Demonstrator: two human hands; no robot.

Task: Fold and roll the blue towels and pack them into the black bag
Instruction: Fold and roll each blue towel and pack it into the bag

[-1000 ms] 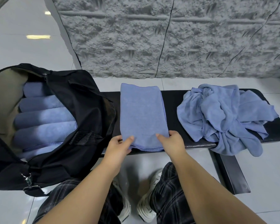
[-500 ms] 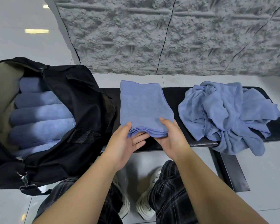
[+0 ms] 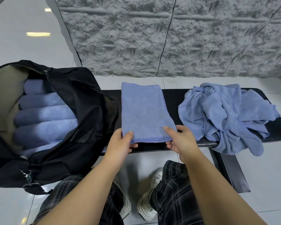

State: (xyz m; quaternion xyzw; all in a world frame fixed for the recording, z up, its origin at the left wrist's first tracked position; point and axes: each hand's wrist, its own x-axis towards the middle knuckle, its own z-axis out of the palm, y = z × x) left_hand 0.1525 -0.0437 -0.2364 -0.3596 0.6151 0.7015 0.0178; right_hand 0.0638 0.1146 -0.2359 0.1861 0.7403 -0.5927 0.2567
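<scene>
Step in hand: the rolling looks about to begin. A folded towel (image 3: 145, 111) lies flat as a long strip across the bench (image 3: 177, 95), running away from the person, its near hem lifted slightly off the seat.
Left hand (image 3: 120, 143): pinches the near left corner of the folded towel, thumb on top and fingers curled under the hem.
Right hand (image 3: 180, 140): pinches the near right corner the same way, thumb on the cloth and fingers tucked beneath.
Next move: by my reading, both hands should turn the near hem over onto the strip and roll it away from the body, keeping the two ends level so the roll stays even and tight.
Bag (image 3: 81, 111): just left of the left hand, open, with its flap thrown toward the towel.
Rolled towels (image 3: 44, 114): several lie side by side inside the bag, so the packing seems well along.
Loose pile (image 3: 225, 114): crumpled towels sit on the bench to the right of the right hand, one end hanging over the near edge; these are not yet folded.
Hard to tell: how many towels make up the pile, and how many layers the folded towel has.
Hidden: the fingers under the hem, and the bag's bottom beneath the rolls.
Cut off: the bag's left side runs out of view.
</scene>
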